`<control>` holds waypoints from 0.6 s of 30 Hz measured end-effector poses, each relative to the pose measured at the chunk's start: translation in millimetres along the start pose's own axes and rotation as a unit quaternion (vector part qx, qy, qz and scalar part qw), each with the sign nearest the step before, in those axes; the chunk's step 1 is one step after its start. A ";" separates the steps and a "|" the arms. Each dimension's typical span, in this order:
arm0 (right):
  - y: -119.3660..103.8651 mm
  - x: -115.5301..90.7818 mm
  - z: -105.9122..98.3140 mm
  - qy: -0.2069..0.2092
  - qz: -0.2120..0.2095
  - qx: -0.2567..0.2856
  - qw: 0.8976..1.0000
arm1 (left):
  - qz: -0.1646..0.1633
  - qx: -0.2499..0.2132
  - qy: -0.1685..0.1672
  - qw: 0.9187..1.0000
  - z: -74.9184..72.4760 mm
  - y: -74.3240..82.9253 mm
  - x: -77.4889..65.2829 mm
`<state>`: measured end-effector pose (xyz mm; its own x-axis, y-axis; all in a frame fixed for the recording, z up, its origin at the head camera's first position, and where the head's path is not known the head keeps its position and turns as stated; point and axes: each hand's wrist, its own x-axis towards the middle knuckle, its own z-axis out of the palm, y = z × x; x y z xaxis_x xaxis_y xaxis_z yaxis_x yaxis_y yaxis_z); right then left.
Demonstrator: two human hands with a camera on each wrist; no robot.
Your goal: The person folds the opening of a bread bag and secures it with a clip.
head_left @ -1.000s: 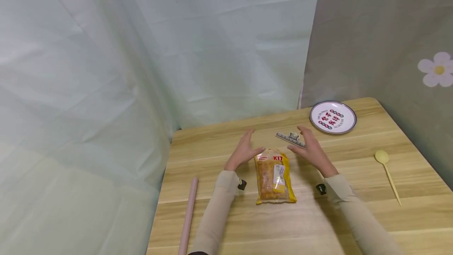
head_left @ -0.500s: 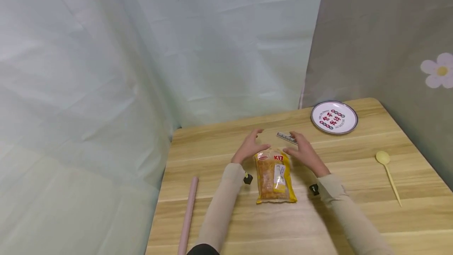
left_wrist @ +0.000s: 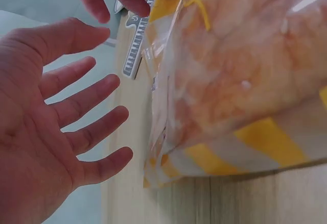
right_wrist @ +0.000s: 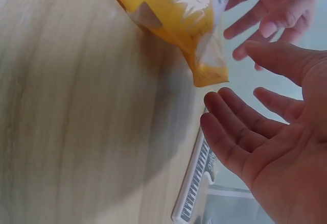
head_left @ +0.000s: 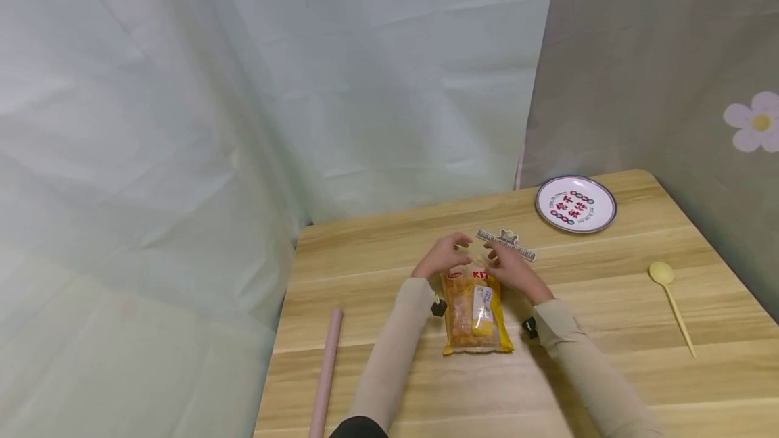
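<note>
A packaged loaf of bread (head_left: 464,316) in a clear and yellow bag lies on the table, its printed end away from me. At that end's left corner is my left hand (head_left: 441,257); in the left wrist view its fingers are spread apart, with a gap to the bag (left_wrist: 245,76). From the right comes my right hand (head_left: 516,270), its fingers loosely bent around the bag's far right corner. The right wrist view shows these fingers (right_wrist: 230,127) close to the bag's yellow corner (right_wrist: 209,73), pinching nothing. Just beyond lies a clip (head_left: 517,249) with a piano-key pattern.
A white plate (head_left: 599,211) with a dark rim and red lettering stands at the back right of the wooden table (head_left: 365,249). Nearer on the right lies a yellow spoon (head_left: 661,273). A pink rod (head_left: 327,370) lies on the left. Cloth curtains (head_left: 395,100) enclose the back and sides.
Both hands have moved inward toward each other, over the far end of the bread bag, and their fingers have bent more. The bag, clip, plate, spoon and rod have stayed in place.
</note>
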<state>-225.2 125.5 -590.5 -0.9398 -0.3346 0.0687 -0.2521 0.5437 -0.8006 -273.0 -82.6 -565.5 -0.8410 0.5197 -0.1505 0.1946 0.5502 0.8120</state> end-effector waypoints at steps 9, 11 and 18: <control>2.8 1.7 5.7 -0.005 0.008 0.003 1.000 | -0.016 0.011 -0.014 1.000 9.1 -7.9 8.9; 3.6 1.3 6.9 -0.011 0.014 0.000 1.000 | -0.015 0.023 -0.016 0.999 11.3 -9.2 9.3; 4.7 5.1 8.3 -0.027 0.029 -0.017 0.999 | -0.025 0.036 -0.019 0.999 15.8 -13.4 12.1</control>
<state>-229.3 120.0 -598.8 -0.9396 -0.3421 -0.0100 -0.2061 0.5891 -0.7813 -277.8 -73.4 -587.1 -0.8312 0.5143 -0.2112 0.1903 0.6201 0.7611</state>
